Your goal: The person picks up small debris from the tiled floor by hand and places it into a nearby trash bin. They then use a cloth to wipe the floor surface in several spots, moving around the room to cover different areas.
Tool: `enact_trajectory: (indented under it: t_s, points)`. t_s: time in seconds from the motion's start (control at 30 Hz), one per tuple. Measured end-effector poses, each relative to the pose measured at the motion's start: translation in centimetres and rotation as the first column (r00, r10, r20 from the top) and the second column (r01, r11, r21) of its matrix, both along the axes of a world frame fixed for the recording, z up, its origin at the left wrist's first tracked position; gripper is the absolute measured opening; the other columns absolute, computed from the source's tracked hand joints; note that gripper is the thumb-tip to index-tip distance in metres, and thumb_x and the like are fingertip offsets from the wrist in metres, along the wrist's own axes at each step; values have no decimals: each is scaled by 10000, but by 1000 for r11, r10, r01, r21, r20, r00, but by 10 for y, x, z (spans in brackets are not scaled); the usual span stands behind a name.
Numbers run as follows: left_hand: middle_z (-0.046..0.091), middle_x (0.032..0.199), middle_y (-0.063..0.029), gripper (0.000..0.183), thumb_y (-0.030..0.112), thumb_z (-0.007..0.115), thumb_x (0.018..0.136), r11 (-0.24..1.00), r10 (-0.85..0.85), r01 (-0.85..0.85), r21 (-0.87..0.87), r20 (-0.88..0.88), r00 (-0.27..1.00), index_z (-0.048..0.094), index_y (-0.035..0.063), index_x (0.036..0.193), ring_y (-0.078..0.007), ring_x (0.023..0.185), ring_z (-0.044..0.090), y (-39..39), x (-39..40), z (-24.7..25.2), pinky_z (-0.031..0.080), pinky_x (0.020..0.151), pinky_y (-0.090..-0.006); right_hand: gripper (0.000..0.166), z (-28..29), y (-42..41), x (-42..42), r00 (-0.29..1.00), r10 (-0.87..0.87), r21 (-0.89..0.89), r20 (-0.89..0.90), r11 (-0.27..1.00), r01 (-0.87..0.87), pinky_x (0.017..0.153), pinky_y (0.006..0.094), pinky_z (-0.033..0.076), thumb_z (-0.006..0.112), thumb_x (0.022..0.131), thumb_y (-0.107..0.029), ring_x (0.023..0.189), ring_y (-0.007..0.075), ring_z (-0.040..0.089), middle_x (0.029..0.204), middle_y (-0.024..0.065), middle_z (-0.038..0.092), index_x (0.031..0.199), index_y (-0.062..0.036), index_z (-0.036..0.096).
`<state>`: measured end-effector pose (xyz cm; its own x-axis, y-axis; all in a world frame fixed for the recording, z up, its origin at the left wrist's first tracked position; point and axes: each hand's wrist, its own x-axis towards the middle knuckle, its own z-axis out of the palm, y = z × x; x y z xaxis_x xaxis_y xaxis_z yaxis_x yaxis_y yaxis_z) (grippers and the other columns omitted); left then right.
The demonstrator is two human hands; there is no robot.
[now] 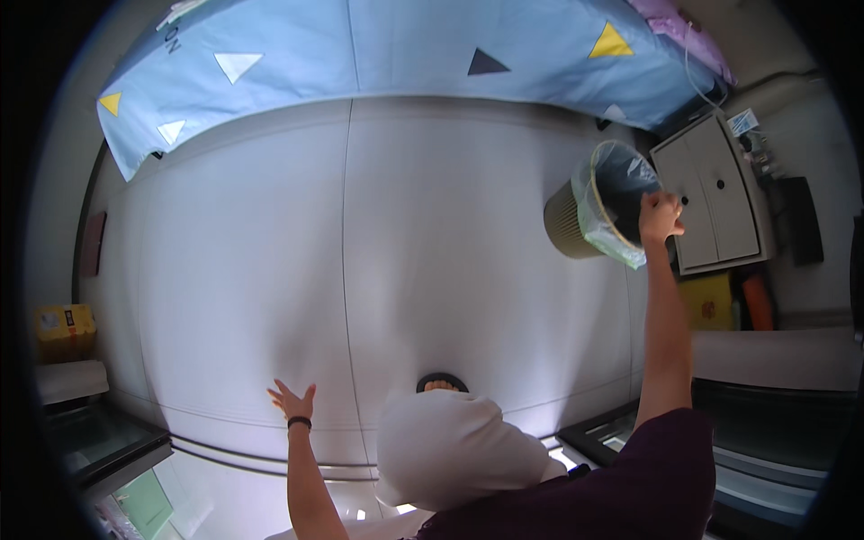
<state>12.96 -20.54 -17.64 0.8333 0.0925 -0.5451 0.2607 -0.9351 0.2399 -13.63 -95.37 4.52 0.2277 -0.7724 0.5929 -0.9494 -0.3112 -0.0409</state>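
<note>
My right hand (661, 217) is closed at the near right part of the rim of a ribbed brown waste bin (565, 221). A clear plastic liner bag (594, 226) folds over the rim and hangs down the outside. The bin appears tilted, its dark mouth facing me. My fingers hide part of the rim, so their exact hold on bin and liner is partly covered. My left hand (294, 401), with a dark band on its wrist, is held out over the pale floor (256, 256). Its fingers are spread and hold nothing.
Ahead hangs a blue bedspread (405, 47) with triangles. A small cabinet (709, 196) stands right of the bin, with a yellow bag (706, 302) below it. At far left sits a yellow box (65, 331). Behind me runs a sliding-door track (270, 462). My slippered foot (442, 383) shows below.
</note>
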Motion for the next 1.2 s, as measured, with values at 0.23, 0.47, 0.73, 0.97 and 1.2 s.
enact_trajectory:
  t_s: [0.23, 0.47, 0.73, 0.97, 1.2]
  points:
    - [-72, 1502, -269, 1134, 473, 760, 690, 997, -61, 56, -60, -78, 995, 50, 62, 1473, -475, 1378, 34, -16, -16, 1, 197, 1103, -538, 144, -13, 23, 8, 992, -95, 283, -83, 952, 115, 859, 543, 288, 682, 722, -187, 1089, 245, 487, 1182, 11, 537, 865, -197, 685]
    - [-64, 1500, -272, 1125, 435, 770, 681, 996, -81, 74, -56, -148, 986, 73, 24, 1462, -479, 1375, 59, -34, -30, 13, 200, 1117, -494, 43, 7, 16, 11, 996, -29, 121, 82, 993, 19, 795, 475, 293, 678, 706, -179, 920, 236, 547, 806, 19, 647, 698, -138, 681]
    - [-58, 1495, -283, 1142, 426, 780, 664, 992, -125, 117, -56, -180, 976, 70, 17, 1458, -503, 1361, 82, -30, -44, 4, 213, 1113, -496, 138, 31, 34, 22, 996, -87, 275, 10, 958, 81, 832, 509, 290, 687, 742, -211, 1034, 243, 513, 1111, 50, 576, 862, -144, 686]
    - [-62, 1492, -289, 1140, 419, 779, 669, 966, 8, -46, -255, -147, 989, 63, 14, 1458, -510, 1358, 80, -23, -49, -7, 201, 1114, -499, 640, 48, 41, 20, 990, -8, 372, 140, 927, -45, 932, 559, 243, 671, 700, -114, 1256, 281, 395, 1391, 87, 375, 1301, -237, 489]
    - [-48, 1490, -295, 1094, 432, 748, 697, 992, -83, 60, -110, -214, 973, 86, 1, 1454, -505, 1358, 93, -19, -59, -17, 202, 1113, -497, 416, 65, 56, 7, 970, -138, 269, 200, 960, 81, 913, 441, 271, 590, 724, -38, 1078, 250, 532, 1122, 63, 589, 1124, -153, 589]
